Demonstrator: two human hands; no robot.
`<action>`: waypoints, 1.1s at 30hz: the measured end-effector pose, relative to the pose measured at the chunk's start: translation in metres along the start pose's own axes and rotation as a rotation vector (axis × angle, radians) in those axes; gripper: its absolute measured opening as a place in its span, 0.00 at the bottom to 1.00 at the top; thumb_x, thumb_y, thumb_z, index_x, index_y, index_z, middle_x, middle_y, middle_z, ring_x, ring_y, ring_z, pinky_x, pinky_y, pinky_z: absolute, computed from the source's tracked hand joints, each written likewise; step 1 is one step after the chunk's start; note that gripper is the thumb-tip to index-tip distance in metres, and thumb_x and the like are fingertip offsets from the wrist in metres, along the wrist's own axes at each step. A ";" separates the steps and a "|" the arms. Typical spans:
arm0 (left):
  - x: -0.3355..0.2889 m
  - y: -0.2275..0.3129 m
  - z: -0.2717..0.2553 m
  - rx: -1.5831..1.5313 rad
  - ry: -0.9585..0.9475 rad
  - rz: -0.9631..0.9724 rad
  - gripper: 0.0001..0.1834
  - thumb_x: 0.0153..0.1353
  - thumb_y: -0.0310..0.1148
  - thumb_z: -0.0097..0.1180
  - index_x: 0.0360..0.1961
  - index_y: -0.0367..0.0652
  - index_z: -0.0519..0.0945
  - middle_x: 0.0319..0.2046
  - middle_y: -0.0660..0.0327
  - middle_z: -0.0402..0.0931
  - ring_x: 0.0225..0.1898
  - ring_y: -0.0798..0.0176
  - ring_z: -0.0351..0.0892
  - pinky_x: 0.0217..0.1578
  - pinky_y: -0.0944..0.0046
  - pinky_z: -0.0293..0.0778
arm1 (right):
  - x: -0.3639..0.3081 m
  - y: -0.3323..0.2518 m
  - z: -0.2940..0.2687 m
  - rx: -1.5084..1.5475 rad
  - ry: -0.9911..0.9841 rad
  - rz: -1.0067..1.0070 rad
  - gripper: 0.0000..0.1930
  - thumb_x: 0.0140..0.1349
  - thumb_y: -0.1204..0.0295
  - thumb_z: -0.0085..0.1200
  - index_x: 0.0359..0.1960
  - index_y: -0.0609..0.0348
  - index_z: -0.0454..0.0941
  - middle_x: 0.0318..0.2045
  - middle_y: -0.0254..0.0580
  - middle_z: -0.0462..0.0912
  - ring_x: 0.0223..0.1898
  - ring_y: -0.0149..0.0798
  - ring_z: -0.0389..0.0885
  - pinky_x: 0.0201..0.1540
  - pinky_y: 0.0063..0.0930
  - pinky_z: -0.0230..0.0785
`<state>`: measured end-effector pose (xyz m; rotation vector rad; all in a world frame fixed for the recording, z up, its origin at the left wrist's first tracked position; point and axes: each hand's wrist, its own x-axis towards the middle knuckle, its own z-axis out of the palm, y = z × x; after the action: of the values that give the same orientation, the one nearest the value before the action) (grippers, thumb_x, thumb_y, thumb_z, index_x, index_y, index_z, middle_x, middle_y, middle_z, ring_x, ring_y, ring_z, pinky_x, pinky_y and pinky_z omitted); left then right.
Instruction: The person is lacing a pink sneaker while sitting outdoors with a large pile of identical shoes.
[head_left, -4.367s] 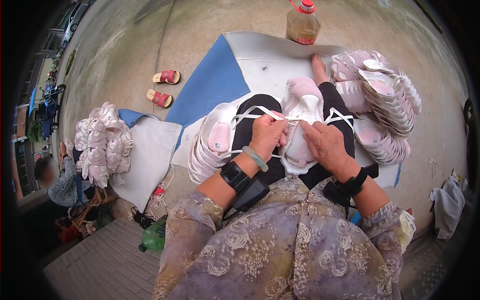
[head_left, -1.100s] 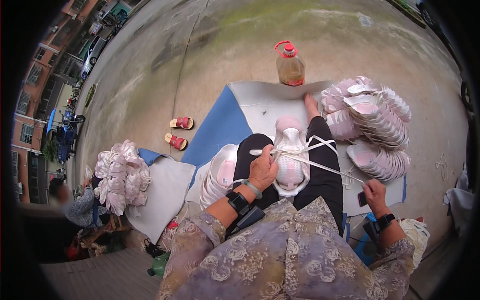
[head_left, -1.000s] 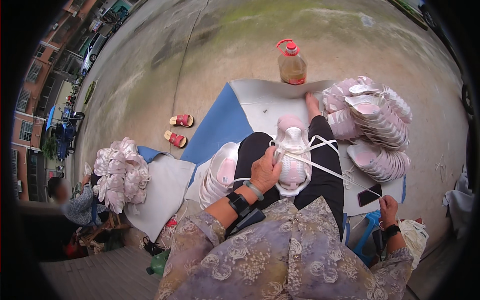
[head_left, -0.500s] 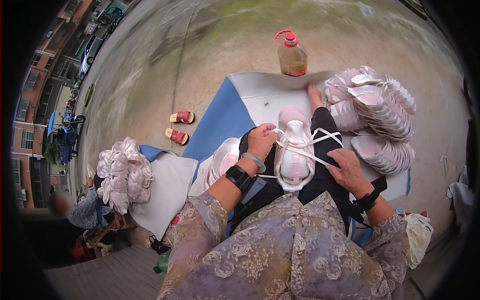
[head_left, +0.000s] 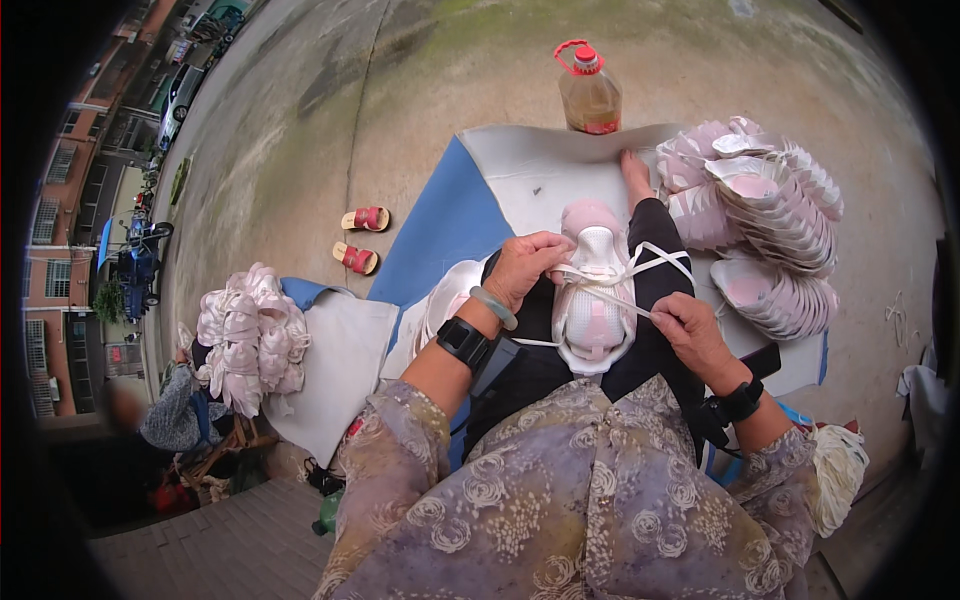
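A pink and white shoe upper [head_left: 594,300] lies on the person's lap, over black trousers, toe pointing away. A white lace [head_left: 640,268] threads across its front and trails off to both sides. The left hand [head_left: 527,268] rests against the left edge of the upper, fingers curled narrow and pinching the lace there. The right hand [head_left: 692,330] sits just beside the upper's right edge, fingers closed on the lace, which runs taut from it to the eyelets. Each wrist carries a dark watch, and the left one also a pale bangle [head_left: 494,308].

Just left of the lap stands a stack of finished uppers [head_left: 447,300]. To the right, 2 fanned piles of pink uppers [head_left: 770,220] rest on a pale sheet [head_left: 540,170] over a blue mat [head_left: 440,225]. A bottle of amber liquid with a red cap [head_left: 588,92] stands at the sheet's far edge. Well apart on the concrete lie 2 red sandals [head_left: 358,240], and a heap of laced uppers [head_left: 248,335] sits at the far left.
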<state>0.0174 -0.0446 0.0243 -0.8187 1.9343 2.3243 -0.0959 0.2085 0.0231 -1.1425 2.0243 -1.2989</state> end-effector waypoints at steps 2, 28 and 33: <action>0.004 -0.002 0.003 0.014 0.022 -0.066 0.12 0.59 0.32 0.52 0.38 0.34 0.79 0.25 0.63 0.76 0.24 0.74 0.72 0.33 0.74 0.70 | -0.012 -0.004 -0.016 -0.022 -0.010 0.015 0.03 0.53 0.76 0.53 0.26 0.62 0.75 0.20 0.42 0.72 0.23 0.41 0.72 0.25 0.29 0.62; -0.023 -0.039 0.018 0.660 0.190 0.386 0.15 0.44 0.24 0.55 0.37 0.39 0.72 0.25 0.64 0.67 0.21 0.72 0.66 0.25 0.72 0.67 | -0.003 -0.004 0.010 -0.504 -0.300 -0.186 0.06 0.52 0.69 0.53 0.26 0.56 0.71 0.21 0.41 0.74 0.26 0.48 0.75 0.30 0.38 0.62; -0.026 -0.036 0.019 0.644 0.165 0.247 0.17 0.43 0.27 0.51 0.38 0.40 0.68 0.25 0.56 0.69 0.25 0.54 0.72 0.30 0.60 0.70 | -0.025 -0.011 -0.007 -0.568 -0.415 -0.164 0.04 0.51 0.74 0.52 0.24 0.59 0.71 0.21 0.43 0.74 0.27 0.49 0.74 0.27 0.39 0.62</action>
<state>0.0442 -0.0100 0.0040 -0.7451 2.7482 1.5628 -0.0834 0.2304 0.0345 -1.6929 2.0514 -0.4776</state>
